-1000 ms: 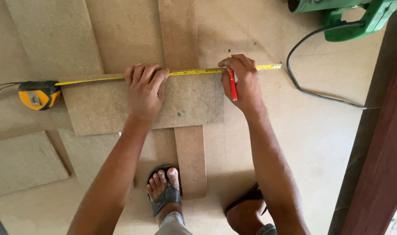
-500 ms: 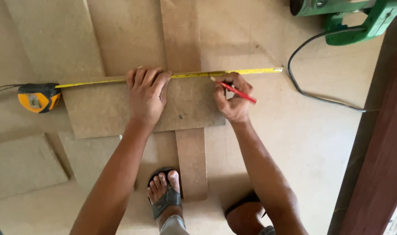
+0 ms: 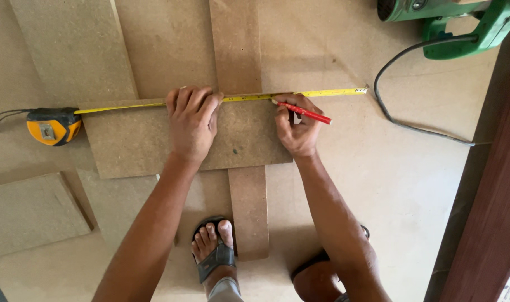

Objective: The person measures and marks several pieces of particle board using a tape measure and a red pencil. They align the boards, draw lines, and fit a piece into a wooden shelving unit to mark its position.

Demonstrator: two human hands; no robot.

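My left hand point(image 3: 191, 123) lies flat with fingers spread, pressing a yellow tape measure blade point(image 3: 333, 92) onto a brown fibreboard panel point(image 3: 132, 140). The blade runs along the panel's far edge, from the yellow and black tape case point(image 3: 52, 125) at the left to its hook past the panel's right end. My right hand point(image 3: 297, 127) holds a red pencil point(image 3: 308, 113) with its tip against the tape near the panel's right corner. The panel rests across a narrow upright board strip point(image 3: 248, 207).
A green power tool point(image 3: 451, 17) with a black cord point(image 3: 400, 120) lies at the top right. Other fibreboard pieces point(image 3: 31, 212) lie at the left and behind. My sandalled foot point(image 3: 215, 251) stands beside the strip. A dark wooden edge point(image 3: 490, 212) runs down the right.
My right hand has turned the pencil from upright to slanting, tip down on the tape at the panel's right corner. The left hand and tape have stayed put.
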